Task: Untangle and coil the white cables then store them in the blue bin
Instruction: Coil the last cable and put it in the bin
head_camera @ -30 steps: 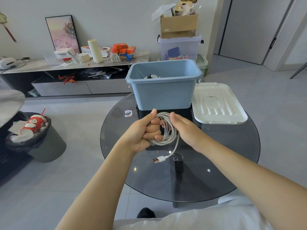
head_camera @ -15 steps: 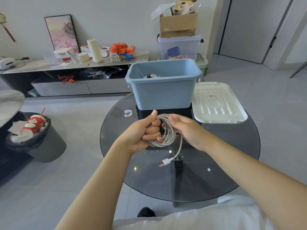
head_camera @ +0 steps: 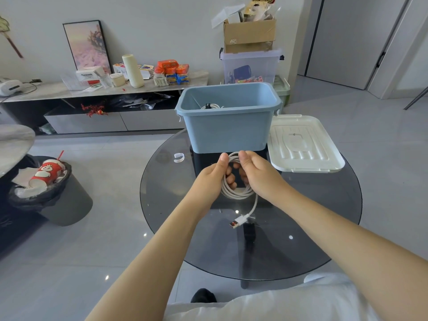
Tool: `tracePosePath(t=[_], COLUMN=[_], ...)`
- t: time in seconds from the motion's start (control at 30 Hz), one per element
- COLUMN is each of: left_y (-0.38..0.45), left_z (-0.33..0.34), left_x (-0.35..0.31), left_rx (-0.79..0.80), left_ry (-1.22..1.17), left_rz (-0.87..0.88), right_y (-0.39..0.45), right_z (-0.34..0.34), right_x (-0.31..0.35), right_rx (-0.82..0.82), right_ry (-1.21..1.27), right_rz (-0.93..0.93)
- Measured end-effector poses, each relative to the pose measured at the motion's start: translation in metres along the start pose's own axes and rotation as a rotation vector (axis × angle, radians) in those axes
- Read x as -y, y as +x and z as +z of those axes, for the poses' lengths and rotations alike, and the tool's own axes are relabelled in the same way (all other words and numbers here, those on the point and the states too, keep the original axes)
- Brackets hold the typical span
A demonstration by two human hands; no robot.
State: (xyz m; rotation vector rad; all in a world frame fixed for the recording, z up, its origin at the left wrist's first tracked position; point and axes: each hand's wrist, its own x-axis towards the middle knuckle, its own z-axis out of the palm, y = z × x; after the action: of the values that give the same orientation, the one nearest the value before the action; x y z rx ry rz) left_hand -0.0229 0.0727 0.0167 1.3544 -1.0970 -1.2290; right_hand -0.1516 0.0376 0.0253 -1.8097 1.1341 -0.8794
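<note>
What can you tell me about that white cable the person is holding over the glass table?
The thin white cable is wound into a round coil of several loops and looks like smooth, flexible plastic. The left hand and right hand both curl round the coil, one on each side, thumbs pressed near its top. One loose end hangs down below the coil, ending in a white USB plug with an orange tip. The coil is held above the round dark glass table, just in front of the light blue plastic bin.

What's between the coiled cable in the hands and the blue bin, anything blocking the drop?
Nothing visible. The coiled cable is held just in front of the blue bin, whose top is open; the white lid lies off to the right on the glass table.
</note>
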Motion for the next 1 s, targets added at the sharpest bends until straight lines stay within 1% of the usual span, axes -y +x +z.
tracePosePath(t=[0.1, 0.23, 0.3, 0.43, 0.5, 0.57, 0.63, 0.7, 0.77, 0.87, 0.93, 1.0], left_y=[0.0, -0.002, -0.002, -0.008, -0.012, -0.014, -0.012, -0.009, -0.006, -0.002, -0.001, 0.0], left_z=[0.002, 0.0, -0.004, -0.011, -0.012, -0.01, -0.007, -0.005, -0.005, -0.004, 0.0, 0.003], left_x=[-0.002, -0.001, 0.0, -0.001, 0.0, 0.002, 0.004, 0.004, 0.004, 0.005, 0.006, 0.007], left_rx=[0.044, 0.066, 0.112, 0.29, 0.351, 0.363, 0.304, 0.203, 0.096, -0.062, -0.132, -0.182], left_ry=[-0.13, -0.184, -0.166, -0.094, -0.018, 0.043, 0.036, -0.003, -0.057, -0.137, -0.197, -0.305], left_rz=[-0.092, -0.153, -0.213, -0.324, -0.311, -0.265, -0.227, -0.204, -0.187, -0.154, -0.136, -0.142], right_y=[0.004, 0.008, 0.013, 0.022, 0.025, 0.025, 0.025, 0.025, 0.024, 0.024, 0.023, 0.023], right_z=[0.001, 0.0, -0.002, -0.009, -0.01, -0.01, -0.009, -0.01, -0.011, -0.009, -0.005, -0.003], right_x=[-0.003, -0.008, -0.013, -0.021, -0.025, -0.027, -0.027, -0.026, -0.024, -0.023, -0.023, -0.022], right_rx=[-0.028, -0.054, -0.106, -0.226, -0.273, -0.309, -0.333, -0.346, -0.338, -0.275, -0.232, -0.217], right_ry=[-0.035, -0.066, -0.024, 0.035, 0.054, 0.075, 0.101, 0.167, 0.307, 0.546, 0.655, 0.742], right_rz=[-0.013, 0.013, 0.044, 0.102, 0.122, 0.141, 0.152, 0.16, 0.198, 0.273, 0.306, 0.318])
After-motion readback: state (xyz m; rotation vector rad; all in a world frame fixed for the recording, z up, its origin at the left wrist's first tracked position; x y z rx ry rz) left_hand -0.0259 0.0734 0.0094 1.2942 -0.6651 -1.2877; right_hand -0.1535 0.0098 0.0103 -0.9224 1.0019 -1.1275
